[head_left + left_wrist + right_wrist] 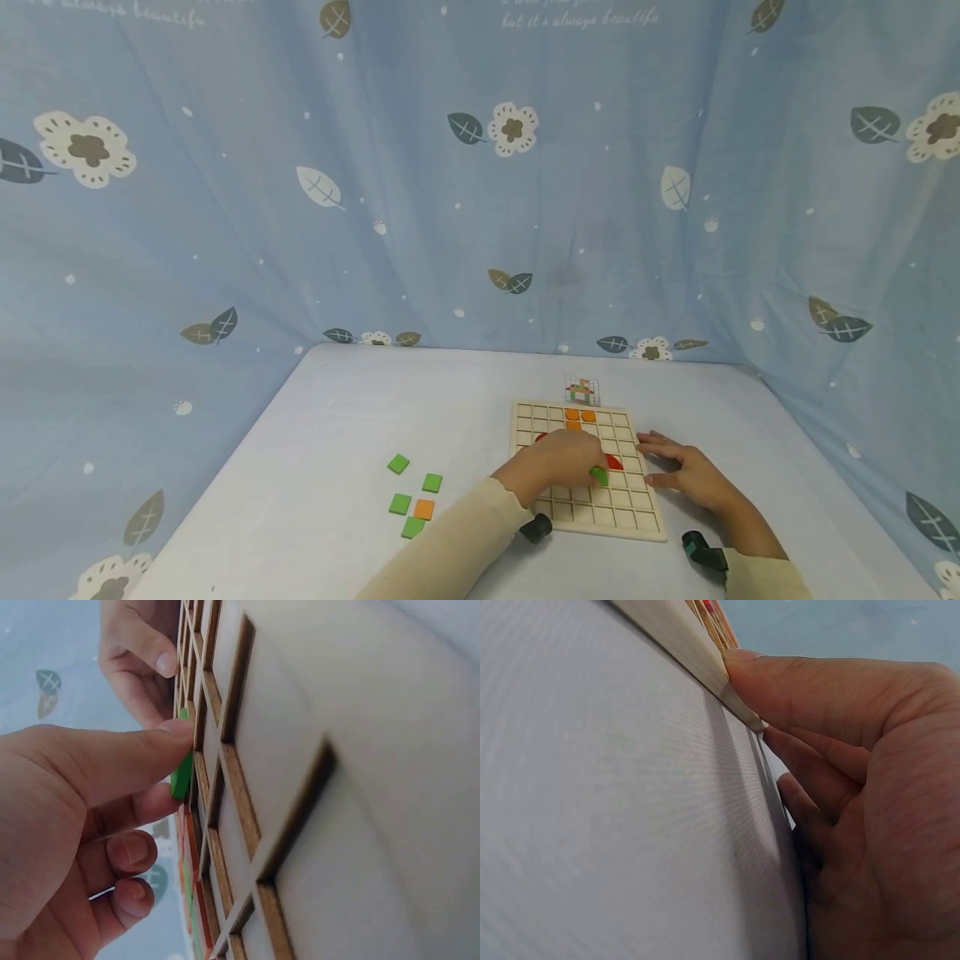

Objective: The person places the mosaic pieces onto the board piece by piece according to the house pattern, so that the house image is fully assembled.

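Note:
My left hand (pixel 561 459) reaches over the wooden grid board (pixel 622 498). Between its thumb and index finger it pinches a green tile (pixel 181 772), held on edge close over the board's cells. A red piece (pixel 614 462) lies just beyond that tile, and another red piece (pixel 541 437) shows partly behind the hand. Two orange round pieces (pixel 572 414) and an orange square (pixel 573 425) sit in cells near the far edge. My right hand (pixel 690 477) rests by the board's right side, its thumb touching the edge and its other fingers loosely extended.
Left of the board lie several loose green tiles (pixel 399 463) and one orange tile (pixel 423 509) on the white table (pixel 330 433). A small pattern card (pixel 582 390) lies just past the board's far edge. A blue printed curtain (pixel 420 233) surrounds the table's back and sides.

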Tool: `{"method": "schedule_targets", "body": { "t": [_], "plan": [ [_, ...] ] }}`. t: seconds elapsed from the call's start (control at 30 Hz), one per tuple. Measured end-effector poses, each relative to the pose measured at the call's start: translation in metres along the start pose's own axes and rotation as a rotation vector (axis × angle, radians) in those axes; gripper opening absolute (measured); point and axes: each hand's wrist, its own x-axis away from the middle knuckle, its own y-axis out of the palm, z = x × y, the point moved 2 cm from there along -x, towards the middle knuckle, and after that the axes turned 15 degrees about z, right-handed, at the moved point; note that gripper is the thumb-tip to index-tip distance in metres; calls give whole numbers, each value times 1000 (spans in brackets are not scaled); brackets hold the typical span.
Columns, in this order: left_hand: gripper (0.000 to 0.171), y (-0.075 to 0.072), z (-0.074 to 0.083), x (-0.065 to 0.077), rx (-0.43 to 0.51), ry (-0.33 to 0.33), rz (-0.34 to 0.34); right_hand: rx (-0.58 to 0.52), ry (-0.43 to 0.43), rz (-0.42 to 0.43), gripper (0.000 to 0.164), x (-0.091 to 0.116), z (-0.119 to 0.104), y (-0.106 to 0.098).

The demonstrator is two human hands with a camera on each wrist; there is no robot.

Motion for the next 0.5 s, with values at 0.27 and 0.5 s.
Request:
{"method": "schedule_targets", "body": {
  "t": [0.27,0.5],
  "plan": [
    [25,4,-1,-1,-4,12,6,21,-7,-8,60,0,-2,0],
    [18,2,-1,0,-31,20,-1,10,1,-5,60,0,-2,0]
  ]
}}
